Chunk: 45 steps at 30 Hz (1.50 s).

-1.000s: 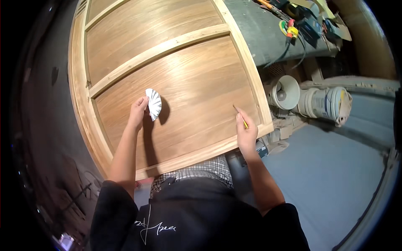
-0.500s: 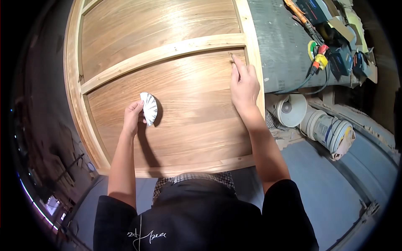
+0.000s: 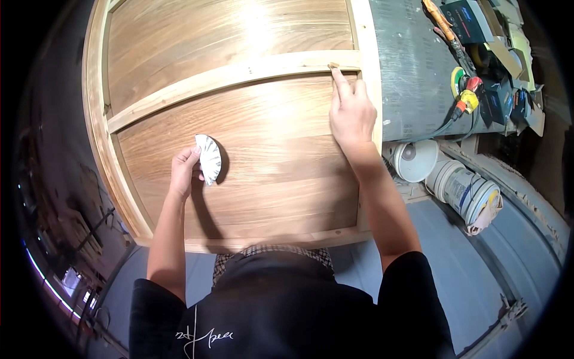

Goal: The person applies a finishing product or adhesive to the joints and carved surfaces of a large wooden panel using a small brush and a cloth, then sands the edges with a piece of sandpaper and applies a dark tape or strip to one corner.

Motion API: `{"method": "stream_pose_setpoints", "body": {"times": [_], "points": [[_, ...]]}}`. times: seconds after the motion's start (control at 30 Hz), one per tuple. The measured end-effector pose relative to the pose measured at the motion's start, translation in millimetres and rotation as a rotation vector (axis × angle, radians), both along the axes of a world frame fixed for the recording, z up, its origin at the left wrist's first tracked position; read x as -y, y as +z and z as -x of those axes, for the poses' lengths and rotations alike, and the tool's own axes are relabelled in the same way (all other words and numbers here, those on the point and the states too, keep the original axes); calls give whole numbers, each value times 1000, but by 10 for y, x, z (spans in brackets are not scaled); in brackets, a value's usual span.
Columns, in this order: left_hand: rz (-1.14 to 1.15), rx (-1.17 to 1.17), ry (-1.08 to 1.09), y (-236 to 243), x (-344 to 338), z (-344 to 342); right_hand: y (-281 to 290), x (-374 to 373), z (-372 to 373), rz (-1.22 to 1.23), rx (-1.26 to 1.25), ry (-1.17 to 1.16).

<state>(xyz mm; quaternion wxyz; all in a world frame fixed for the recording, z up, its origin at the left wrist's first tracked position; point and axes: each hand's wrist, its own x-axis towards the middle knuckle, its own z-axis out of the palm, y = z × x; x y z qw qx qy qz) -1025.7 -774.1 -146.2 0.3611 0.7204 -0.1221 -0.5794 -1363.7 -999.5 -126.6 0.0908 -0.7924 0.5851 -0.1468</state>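
My left hand [image 3: 184,169] pinches a folded, half-round white sheet [image 3: 209,159] with grey streaks, like a sanding disc bent in two. It is over the lower wood panel [image 3: 269,173] and casts a shadow there. My right hand [image 3: 354,115] reaches to the right end of the pale crossbar [image 3: 239,76], index finger stretched forward and the other fingers curled. At its fingertip, on the bar, is a small brown piece [image 3: 334,65], too small to name. The panel sits inside a pale wooden frame [image 3: 95,119].
A grey board [image 3: 409,84] lies to the right, bearing a sander with a green-rimmed pad [image 3: 458,82], an orange-handled tool [image 3: 439,19] and open dark boxes [image 3: 469,23]. White buckets [image 3: 418,160] lie on their sides below it. The upper panel [image 3: 227,30] lies beyond the crossbar.
My right hand has moved slightly forward, its fingertip going from the panel's far edge onto the crossbar. My left hand still holds the folded sheet. The whole view has shifted a little.
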Motion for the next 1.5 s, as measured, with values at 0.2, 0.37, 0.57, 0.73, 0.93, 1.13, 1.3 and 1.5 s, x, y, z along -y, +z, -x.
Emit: {"method": "stream_pose_setpoints", "body": {"times": [0.2,0.37,0.57,0.73,0.93,1.13,1.3,1.5], "points": [[-9,16,-9,-27,-27,-20,66,-60,-61,-5,81,-1],[1,13,1,-21,-23,-19,133,-79,-303,-50,92,74],[11,12,7,-17,-25,-15,-38,-241,-450,-59,49,126],[14,18,12,-16,-16,-10,-41,-133,-436,-17,39,80],[24,-1,18,13,-4,6,183,-132,-395,43,68,54],[19,22,36,-1,-11,10,261,94,-192,-90,-45,-105],[40,-5,32,6,-7,14,374,-77,-490,-117,23,6],[29,-9,33,0,11,18,233,-227,-867,-190,-41,-12]]}}
